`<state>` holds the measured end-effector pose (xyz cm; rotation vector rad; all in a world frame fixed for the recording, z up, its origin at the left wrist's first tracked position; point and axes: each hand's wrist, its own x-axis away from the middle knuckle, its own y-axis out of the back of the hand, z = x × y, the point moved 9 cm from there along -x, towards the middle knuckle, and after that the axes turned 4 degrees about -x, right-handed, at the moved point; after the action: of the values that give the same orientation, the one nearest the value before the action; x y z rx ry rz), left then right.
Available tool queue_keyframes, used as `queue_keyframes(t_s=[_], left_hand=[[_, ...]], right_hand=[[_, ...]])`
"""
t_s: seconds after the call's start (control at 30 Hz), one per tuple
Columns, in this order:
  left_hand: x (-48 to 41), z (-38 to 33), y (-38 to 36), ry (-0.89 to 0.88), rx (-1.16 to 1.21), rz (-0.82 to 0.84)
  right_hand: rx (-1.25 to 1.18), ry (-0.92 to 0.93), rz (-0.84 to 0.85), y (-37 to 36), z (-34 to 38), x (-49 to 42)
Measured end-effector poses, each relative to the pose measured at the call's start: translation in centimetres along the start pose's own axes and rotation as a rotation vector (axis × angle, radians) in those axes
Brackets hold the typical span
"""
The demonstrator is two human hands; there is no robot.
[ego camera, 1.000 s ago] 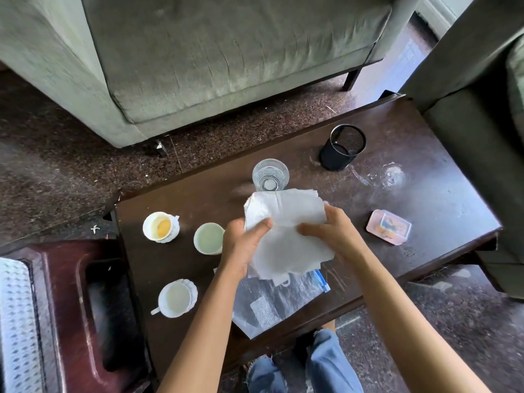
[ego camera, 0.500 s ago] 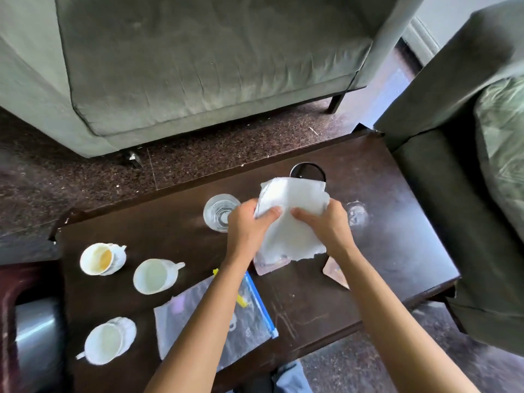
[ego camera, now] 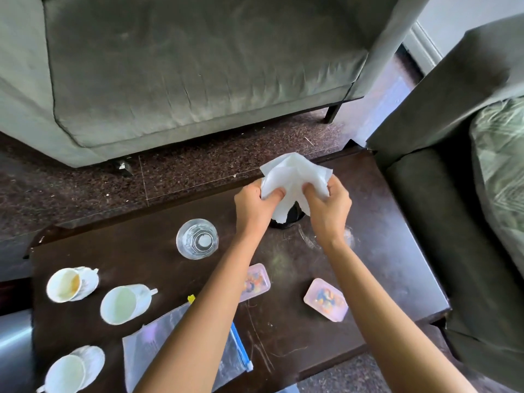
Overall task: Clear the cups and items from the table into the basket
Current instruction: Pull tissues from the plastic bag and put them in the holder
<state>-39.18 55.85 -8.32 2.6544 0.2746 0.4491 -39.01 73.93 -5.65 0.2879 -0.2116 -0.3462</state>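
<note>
Since the earlier frame, both hands have carried the white paper napkin (ego camera: 295,177) from the middle of the dark wooden bench (ego camera: 382,251) out toward its far edge. The flat sheet is now bunched up. The left hand (ego camera: 252,207) and right hand (ego camera: 329,211) each grip it with curled fingers and thumbs pressed into the paper, directly above the black mesh container (ego camera: 292,219), which is mostly hidden beneath them. Crumpling probably makes the sheet small enough for that narrow mouth, so this container seems to serve as the basket, though that is a judgement. Its contents cannot be seen.

The other things are all on the bench. A clear glass tumbler (ego camera: 197,239) stands upright just left of the left forearm; whether it holds water cannot be told. Near the left end, a white ceramic cup with a brown stain inside (ego camera: 72,284) tilts its mouth toward the camera. A second white cup (ego camera: 124,303) beside it and a third white cup (ego camera: 72,370) at the near edge look empty. A clear zip bag with a blue seal (ego camera: 158,350) lies flat under the left forearm. Two pink plastic cases (ego camera: 326,299) with colourful contents lie between and beside the forearms. Apart from the napkin, the clearing looks barely started.
</note>
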Motion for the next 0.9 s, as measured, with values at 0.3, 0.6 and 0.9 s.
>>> queue_keyframes(t_s=[0.3,0.6,0.9], left_hand=[[-0.3,-0.8,-1.5,-0.110,-0.320,-0.049],[0.1,-0.5,-3.1,-0.089,-0.596,0.019],[0.8,-1.4,-1.3,-0.099,-0.529,-0.175]], right_hand=[[0.015,-0.056,0.056,-1.6,-2.3,-0.2],[0.583,0.030,0.106,-2.0,-3.0,-0.8],[0.628,0.128,0.149,-2.3,-3.2,-0.8]])
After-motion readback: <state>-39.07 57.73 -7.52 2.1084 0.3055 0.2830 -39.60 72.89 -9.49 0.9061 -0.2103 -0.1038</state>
